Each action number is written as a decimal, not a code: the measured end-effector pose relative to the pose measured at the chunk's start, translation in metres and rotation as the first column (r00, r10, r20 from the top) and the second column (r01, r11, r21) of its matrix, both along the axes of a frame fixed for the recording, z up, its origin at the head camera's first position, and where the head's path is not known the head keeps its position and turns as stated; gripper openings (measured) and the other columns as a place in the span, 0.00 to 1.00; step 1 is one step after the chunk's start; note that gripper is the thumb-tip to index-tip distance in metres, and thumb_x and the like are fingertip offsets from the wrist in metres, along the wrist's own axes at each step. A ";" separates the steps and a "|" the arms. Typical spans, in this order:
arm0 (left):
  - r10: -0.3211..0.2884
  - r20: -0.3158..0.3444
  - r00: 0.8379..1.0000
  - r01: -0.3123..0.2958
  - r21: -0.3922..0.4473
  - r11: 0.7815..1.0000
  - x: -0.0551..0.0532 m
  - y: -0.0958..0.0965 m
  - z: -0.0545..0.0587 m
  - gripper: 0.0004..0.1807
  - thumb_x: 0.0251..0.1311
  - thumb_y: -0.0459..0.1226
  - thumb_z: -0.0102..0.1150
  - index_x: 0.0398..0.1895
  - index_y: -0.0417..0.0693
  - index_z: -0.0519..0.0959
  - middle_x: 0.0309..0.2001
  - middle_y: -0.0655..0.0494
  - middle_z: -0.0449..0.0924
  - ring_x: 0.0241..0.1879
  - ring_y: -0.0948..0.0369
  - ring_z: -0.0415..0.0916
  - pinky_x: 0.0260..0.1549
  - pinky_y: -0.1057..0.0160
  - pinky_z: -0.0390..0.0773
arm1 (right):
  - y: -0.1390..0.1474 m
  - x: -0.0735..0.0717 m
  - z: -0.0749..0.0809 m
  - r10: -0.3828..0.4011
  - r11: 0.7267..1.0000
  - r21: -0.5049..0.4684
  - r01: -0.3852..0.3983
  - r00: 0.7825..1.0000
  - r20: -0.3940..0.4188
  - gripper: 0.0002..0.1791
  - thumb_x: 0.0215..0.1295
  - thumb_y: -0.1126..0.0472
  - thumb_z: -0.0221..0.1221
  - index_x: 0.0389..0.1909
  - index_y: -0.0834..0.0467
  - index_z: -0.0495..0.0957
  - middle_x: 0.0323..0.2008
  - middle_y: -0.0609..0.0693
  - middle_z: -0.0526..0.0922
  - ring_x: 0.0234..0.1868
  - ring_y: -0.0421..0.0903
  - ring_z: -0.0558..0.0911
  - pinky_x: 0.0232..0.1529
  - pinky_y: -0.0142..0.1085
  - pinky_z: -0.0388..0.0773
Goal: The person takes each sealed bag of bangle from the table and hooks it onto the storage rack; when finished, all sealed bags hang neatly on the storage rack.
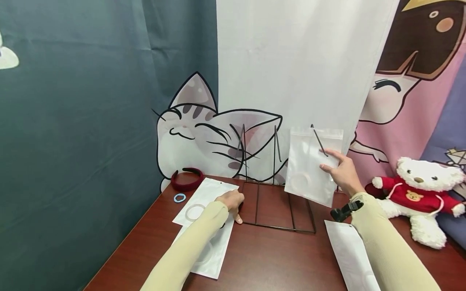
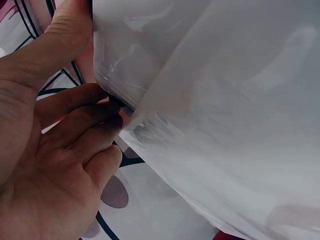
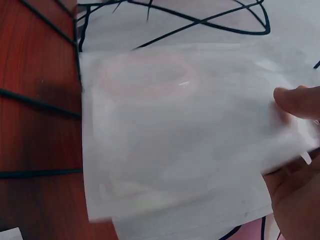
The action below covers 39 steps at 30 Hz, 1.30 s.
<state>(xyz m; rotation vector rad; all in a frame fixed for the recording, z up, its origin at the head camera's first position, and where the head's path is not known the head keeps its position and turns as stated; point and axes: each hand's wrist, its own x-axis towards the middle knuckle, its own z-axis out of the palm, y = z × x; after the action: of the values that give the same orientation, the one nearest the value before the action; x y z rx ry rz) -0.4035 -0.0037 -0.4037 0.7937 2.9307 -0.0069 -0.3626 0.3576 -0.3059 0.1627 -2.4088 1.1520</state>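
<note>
A black wire display rack point(image 1: 256, 204) stands on the table with upright prongs at its back. My left hand point(image 1: 231, 202) grips the left side of its base, fingers curled and thumb pointing down by the front corner. In the left wrist view, white pouches fill the space beside that left hand point(image 2: 65, 120). My right hand point(image 1: 342, 171) pinches a white zip pouch point(image 1: 313, 182) with a round ring faintly visible inside it. The pouch hangs at the rack's right prong point(image 1: 319, 141), which shows in front of it. In the right wrist view the thumb lies on the pouch point(image 3: 175, 130).
Two white pouches point(image 1: 214, 258) with rings inside overlap at the left; another pouch point(image 1: 346, 246) lies under the right forearm. A dark red headband point(image 1: 187, 186) and a light blue ring point(image 1: 179, 197) sit at the back left. A white teddy bear point(image 1: 418, 178) in red sits right.
</note>
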 end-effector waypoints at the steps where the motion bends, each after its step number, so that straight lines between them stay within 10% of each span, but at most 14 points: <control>1: -0.016 -0.010 1.000 0.016 0.006 1.000 -0.005 0.000 -0.006 0.31 0.32 0.54 0.89 0.37 0.48 0.86 0.34 0.54 0.84 0.32 0.62 0.75 0.37 0.62 0.81 | 0.002 0.000 -0.001 0.007 1.000 0.010 -0.007 1.000 0.007 0.33 0.70 0.66 0.67 0.75 0.57 0.73 0.72 0.65 0.72 0.44 0.34 0.71 0.39 0.21 0.70; 6: -0.038 -0.009 0.999 0.038 0.010 0.999 -0.002 0.002 -0.004 0.32 0.33 0.54 0.89 0.39 0.46 0.86 0.35 0.53 0.85 0.33 0.62 0.76 0.39 0.62 0.82 | 0.010 0.001 -0.007 0.014 1.000 0.027 -0.015 0.999 0.034 0.31 0.74 0.67 0.62 0.77 0.57 0.70 0.74 0.64 0.68 0.31 0.41 0.69 0.34 0.33 0.68; 8: -0.027 -0.005 1.000 0.027 0.004 1.000 0.004 0.004 0.002 0.31 0.35 0.53 0.89 0.40 0.46 0.86 0.36 0.53 0.86 0.34 0.62 0.77 0.40 0.63 0.82 | 0.013 0.002 -0.007 0.027 1.000 0.013 -0.028 0.998 0.051 0.31 0.76 0.66 0.60 0.78 0.57 0.69 0.78 0.65 0.65 0.45 0.54 0.79 0.45 0.42 0.76; 13: -0.006 -0.011 1.000 0.006 0.002 1.000 0.008 0.006 0.002 0.32 0.34 0.53 0.89 0.41 0.47 0.86 0.37 0.54 0.85 0.33 0.63 0.75 0.38 0.64 0.79 | 0.018 0.006 -0.011 0.066 0.998 -0.018 -0.064 0.992 0.107 0.31 0.78 0.60 0.59 0.79 0.58 0.66 0.82 0.66 0.57 0.78 0.76 0.56 0.67 0.69 0.63; 30: -0.017 0.010 1.000 0.017 0.037 0.999 0.005 0.002 0.000 0.31 0.34 0.52 0.89 0.40 0.47 0.86 0.36 0.53 0.84 0.32 0.62 0.74 0.37 0.63 0.79 | 0.059 0.025 -0.048 0.142 0.981 0.081 -0.174 0.941 0.307 0.36 0.81 0.54 0.57 0.82 0.63 0.58 0.73 0.80 0.62 0.72 0.75 0.67 0.64 0.68 0.69; 39: 0.007 0.016 1.000 -0.008 0.047 0.999 0.004 -0.005 0.004 0.32 0.34 0.51 0.90 0.41 0.46 0.85 0.39 0.51 0.85 0.34 0.61 0.74 0.39 0.62 0.80 | 0.087 0.041 -0.067 0.116 0.923 0.307 -0.230 0.930 0.348 0.30 0.73 0.58 0.65 0.69 0.71 0.72 0.60 0.78 0.79 0.61 0.72 0.80 0.50 0.46 0.80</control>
<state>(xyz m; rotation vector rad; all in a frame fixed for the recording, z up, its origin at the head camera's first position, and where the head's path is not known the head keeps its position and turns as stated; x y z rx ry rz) -0.3996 -0.0090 -0.4001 0.7854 2.9297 0.0693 -0.3217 0.4450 -0.3731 0.3300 -2.9324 0.8709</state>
